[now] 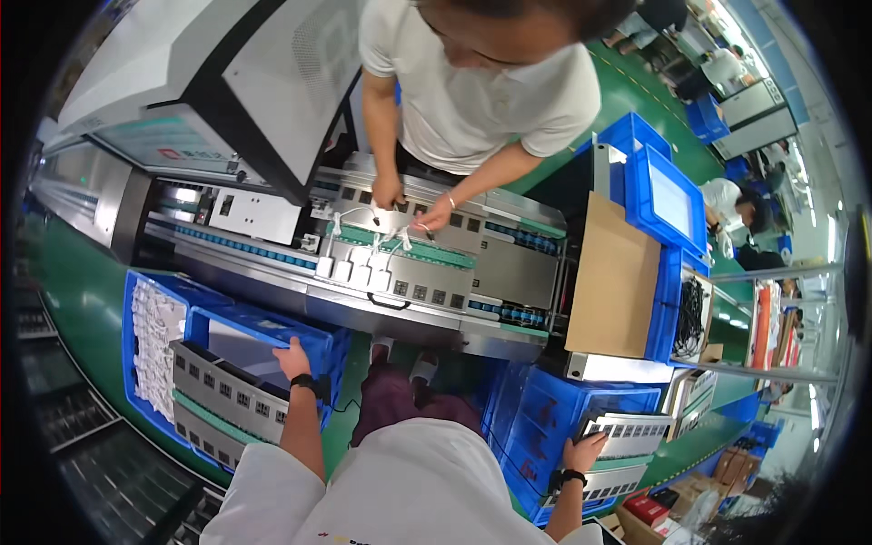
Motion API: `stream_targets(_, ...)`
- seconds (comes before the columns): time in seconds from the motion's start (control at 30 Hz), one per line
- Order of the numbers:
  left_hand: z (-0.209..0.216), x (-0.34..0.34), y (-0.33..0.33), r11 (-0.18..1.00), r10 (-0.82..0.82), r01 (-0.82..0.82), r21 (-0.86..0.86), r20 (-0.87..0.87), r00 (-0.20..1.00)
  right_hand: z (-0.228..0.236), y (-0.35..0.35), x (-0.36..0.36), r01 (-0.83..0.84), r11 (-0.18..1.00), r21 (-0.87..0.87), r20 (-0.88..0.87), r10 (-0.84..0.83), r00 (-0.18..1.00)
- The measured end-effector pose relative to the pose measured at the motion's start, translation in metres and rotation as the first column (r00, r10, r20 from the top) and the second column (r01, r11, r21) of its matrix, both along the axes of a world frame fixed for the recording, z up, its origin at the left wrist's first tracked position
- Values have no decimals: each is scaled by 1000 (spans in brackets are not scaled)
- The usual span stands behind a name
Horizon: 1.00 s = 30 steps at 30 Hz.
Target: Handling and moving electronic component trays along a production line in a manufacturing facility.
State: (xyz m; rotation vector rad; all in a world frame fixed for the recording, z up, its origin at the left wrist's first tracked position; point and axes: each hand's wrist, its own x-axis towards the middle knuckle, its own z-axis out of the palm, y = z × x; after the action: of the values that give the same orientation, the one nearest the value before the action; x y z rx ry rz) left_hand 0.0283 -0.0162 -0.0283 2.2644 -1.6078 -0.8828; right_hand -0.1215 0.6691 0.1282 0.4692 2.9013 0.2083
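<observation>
My left hand (294,361) is closed over the rim of a blue crate (320,338) at the left. Below it, a long grey socket board (227,392) with rows of square sockets and a green strip leans on that crate. At the right, my right hand (584,451) is closed on the near edge of a similar socket board (627,438), which rests on another blue crate (525,427). Ahead, a socket board (427,274) lies on the conveyor, with several white plug-in adapters (361,275) and their cables along its left part.
Across the steel conveyor (354,313), a co-worker's two hands (434,214) handle the white cables. A large grey machine (282,82) stands over the line at the left. White adapters (154,336) fill a blue crate. Cardboard (613,272) and blue bins (668,200) are at the right.
</observation>
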Motion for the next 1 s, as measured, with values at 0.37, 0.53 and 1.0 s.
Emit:
stream_targets(0.37, 67, -64, -29, 721, -629, 513, -467, -129, 767, -26, 18, -3, 35, 995, 95, 28, -38, 999)
stream_targets(0.53, 16, -134, -67, 507, -855, 776, -376, -104, 508, -13, 19, -4, 133, 991, 8, 120, -133, 984)
stream_targets(1.0, -142, -215, -133, 675, -728, 737, -15, -175, 663, 0, 10, -17, 194, 981, 17, 248, -192, 950)
